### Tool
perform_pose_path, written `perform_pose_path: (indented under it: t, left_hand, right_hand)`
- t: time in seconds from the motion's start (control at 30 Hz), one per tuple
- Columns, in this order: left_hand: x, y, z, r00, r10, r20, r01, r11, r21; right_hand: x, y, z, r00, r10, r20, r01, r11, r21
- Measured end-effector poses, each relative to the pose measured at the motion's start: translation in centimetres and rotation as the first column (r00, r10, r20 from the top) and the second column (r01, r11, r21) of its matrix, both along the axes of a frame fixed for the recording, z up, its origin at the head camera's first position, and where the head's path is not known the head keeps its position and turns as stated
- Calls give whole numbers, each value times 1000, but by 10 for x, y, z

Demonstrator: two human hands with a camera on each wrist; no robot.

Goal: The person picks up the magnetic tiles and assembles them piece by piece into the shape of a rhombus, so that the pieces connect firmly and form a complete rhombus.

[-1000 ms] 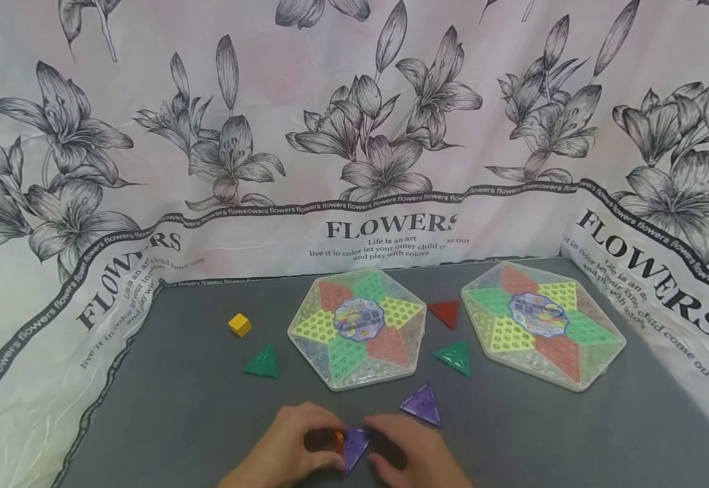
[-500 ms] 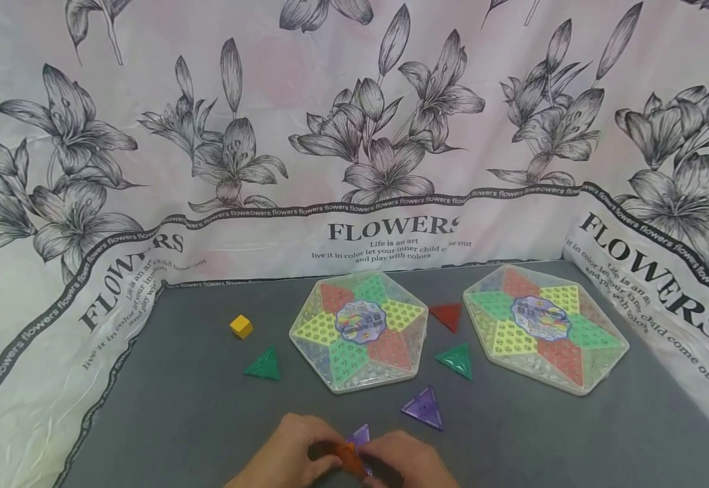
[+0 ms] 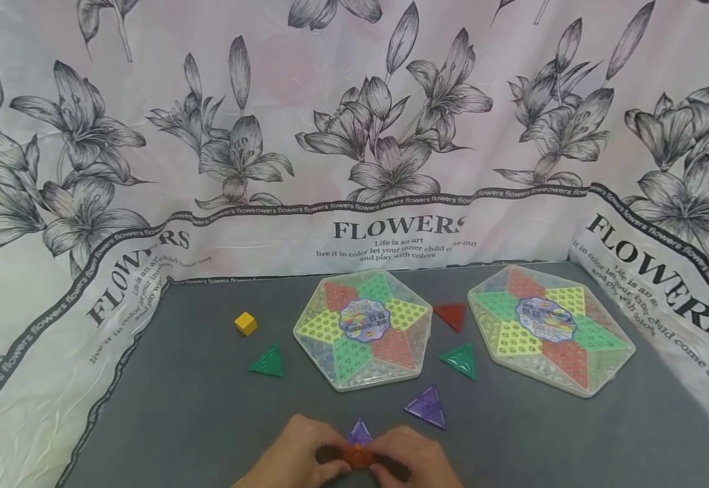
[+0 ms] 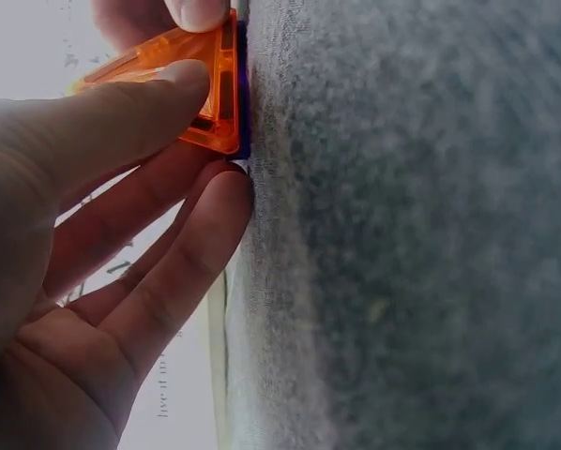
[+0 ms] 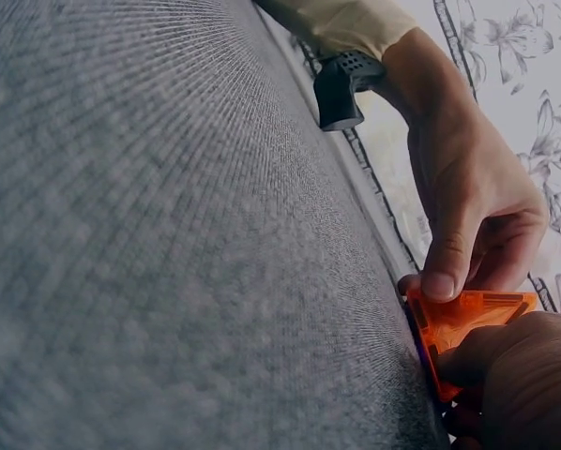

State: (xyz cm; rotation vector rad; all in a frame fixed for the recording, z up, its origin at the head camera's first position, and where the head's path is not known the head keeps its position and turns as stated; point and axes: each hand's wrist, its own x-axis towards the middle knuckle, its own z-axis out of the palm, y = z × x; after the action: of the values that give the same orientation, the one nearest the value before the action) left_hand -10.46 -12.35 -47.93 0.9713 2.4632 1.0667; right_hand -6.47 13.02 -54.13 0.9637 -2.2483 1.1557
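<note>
An orange see-through triangle tile (image 3: 359,457) is pinched between both hands at the near middle of the table. My left hand (image 3: 299,451) grips its left corner, with the thumb on the near face in the left wrist view. At the other corner, my right hand (image 3: 414,455) holds it between thumb and fingers. The orange tile (image 5: 449,319) stands up on edge along a purple triangle tile (image 3: 359,432), which lies flat with its tip pointing away from me. In the left wrist view only a thin purple edge (image 4: 244,94) of that tile shows beneath the orange one.
A second purple triangle (image 3: 428,408) lies just beyond my right hand. Farther back are two green triangles (image 3: 267,361), a red triangle (image 3: 451,316) and a yellow cube (image 3: 246,323). Two hexagonal game boxes (image 3: 363,330) lie flat near the flowered curtain (image 3: 257,244).
The orange tile has come from behind the purple one in my left hand to standing on its near edge. The purple tile now lies flat, and both hands grip the orange tile.
</note>
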Motion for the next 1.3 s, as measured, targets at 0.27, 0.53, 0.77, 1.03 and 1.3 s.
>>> perform_pose_path:
  t: [0.27,0.53,0.77,1.03,1.3]
  left_hand:
    - [-6,-13,-2,999,-12,-46,17,994,112]
    - [-22,-55,9,988,145,45,-151,889,432]
    - [-48,-92,7,943,331,-34,-278,840,467]
    - [-76,-105,-3,892,447,-63,-418,870,260]
    - [-92,-95,0,849,520,-98,-524,852,-18]
  right_hand:
    - [0,2,2,1000,-16,18,15,1000,27]
    - [-3,2,-3,1000,5,-22,-5,1000,-1]
    - [-7,3,-9,999,22,-31,-23,999,-31]
    - [-9,4,-10,997,34,-64,-36,999,-20]
    - [-8,4,-9,1000,17,-22,-17,1000,-14]
